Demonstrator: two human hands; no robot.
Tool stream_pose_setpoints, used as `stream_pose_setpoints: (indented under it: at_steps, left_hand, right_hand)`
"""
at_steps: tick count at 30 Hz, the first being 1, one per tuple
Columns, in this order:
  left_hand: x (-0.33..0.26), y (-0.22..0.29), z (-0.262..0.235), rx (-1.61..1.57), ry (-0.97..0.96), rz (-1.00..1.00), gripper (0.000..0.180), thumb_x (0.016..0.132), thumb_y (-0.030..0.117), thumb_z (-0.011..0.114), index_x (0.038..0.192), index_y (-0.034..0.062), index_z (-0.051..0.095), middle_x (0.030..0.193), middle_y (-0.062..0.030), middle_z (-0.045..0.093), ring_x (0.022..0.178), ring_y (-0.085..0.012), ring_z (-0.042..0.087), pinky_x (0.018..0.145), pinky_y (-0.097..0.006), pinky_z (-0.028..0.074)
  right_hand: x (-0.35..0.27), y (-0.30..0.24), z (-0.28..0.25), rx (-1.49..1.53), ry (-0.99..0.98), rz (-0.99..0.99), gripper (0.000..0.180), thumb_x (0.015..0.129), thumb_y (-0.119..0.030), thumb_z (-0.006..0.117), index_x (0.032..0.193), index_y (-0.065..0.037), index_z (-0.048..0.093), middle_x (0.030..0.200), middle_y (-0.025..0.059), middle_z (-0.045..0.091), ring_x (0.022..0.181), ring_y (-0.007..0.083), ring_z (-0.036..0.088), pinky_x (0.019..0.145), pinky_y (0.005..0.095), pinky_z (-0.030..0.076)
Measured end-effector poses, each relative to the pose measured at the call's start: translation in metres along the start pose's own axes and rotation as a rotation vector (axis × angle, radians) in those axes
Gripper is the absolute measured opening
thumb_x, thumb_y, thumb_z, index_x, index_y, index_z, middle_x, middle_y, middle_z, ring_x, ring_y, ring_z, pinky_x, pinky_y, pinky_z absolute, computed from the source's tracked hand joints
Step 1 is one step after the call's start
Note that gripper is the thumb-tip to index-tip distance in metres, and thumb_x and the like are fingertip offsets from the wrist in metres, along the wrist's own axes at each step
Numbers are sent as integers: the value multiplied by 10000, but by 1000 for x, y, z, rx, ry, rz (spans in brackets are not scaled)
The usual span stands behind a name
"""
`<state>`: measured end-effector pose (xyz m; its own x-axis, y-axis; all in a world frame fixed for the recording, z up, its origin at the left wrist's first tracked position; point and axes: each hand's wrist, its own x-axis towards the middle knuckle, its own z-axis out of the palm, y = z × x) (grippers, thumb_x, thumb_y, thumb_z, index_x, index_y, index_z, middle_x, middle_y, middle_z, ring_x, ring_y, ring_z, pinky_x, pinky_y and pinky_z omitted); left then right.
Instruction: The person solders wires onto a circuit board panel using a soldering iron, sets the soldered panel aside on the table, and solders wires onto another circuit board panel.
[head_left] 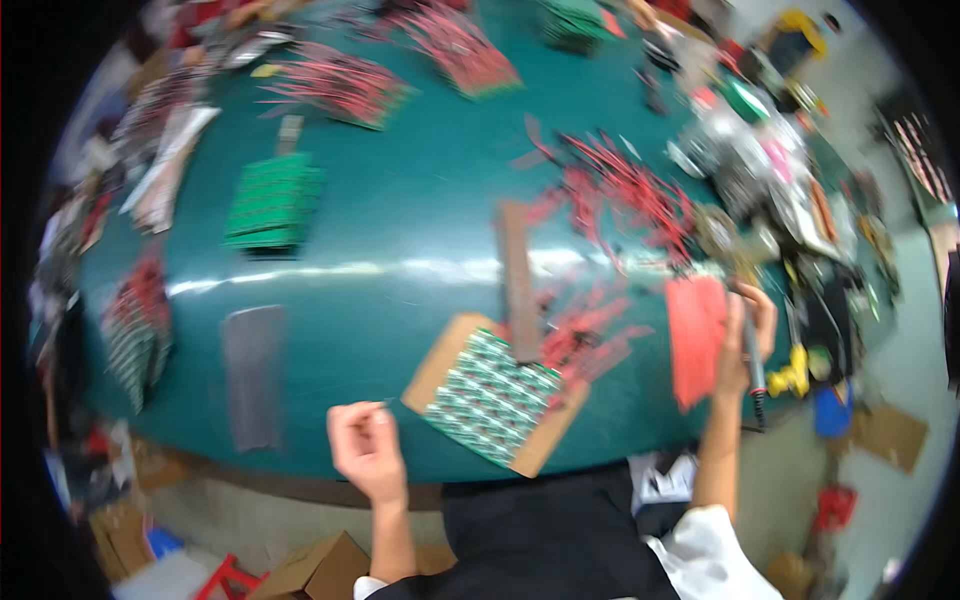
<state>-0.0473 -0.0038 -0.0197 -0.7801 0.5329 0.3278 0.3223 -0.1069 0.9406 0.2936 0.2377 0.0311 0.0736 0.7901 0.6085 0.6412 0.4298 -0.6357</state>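
Note:
My right hand (748,335) grips a soldering iron (753,345) with a grey handle; its dark cord end hangs toward me. Just left of that hand lies a flat red bundle (694,340). My left hand (367,450) hovers near the front edge with fingers pinched; a tiny thin thing shows at the fingertips, too blurred to name. Between the hands, a panel of small circuit boards (485,400) lies tilted on a piece of cardboard (545,445). A brown bar (517,285) rests with its near end on the panel. Red wires (590,335) spread beside it.
A heap of loose red wires (630,195) lies beyond the panel. Stacked green boards (275,205) and a grey strip (254,375) are at left. Wired boards (345,85) lie at the back. Plastic bags and tools (745,150) crowd the right side.

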Motion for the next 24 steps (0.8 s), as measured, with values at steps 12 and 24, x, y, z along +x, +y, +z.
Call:
stream_pose_setpoints:
  at_steps: [12,24]
  left_hand:
    - [-9,3,3,5,103,101,37,900,40,644,899,38,607,844,0,493,675,-67,445,581,-218,383]
    - [-18,17,14,-39,-99,276,55,916,68,637,955,42,609,868,-31,538,667,-108,473,589,-254,391]
  right_hand:
    - [-60,-117,104,719,-797,-359,294,899,-64,621,1187,-4,613,1126,163,648,1103,268,619,956,388,488]
    - [-118,-168,123,944,-1032,-417,277,915,-59,601,1186,0,591,1139,189,642,1079,276,628,920,388,507]
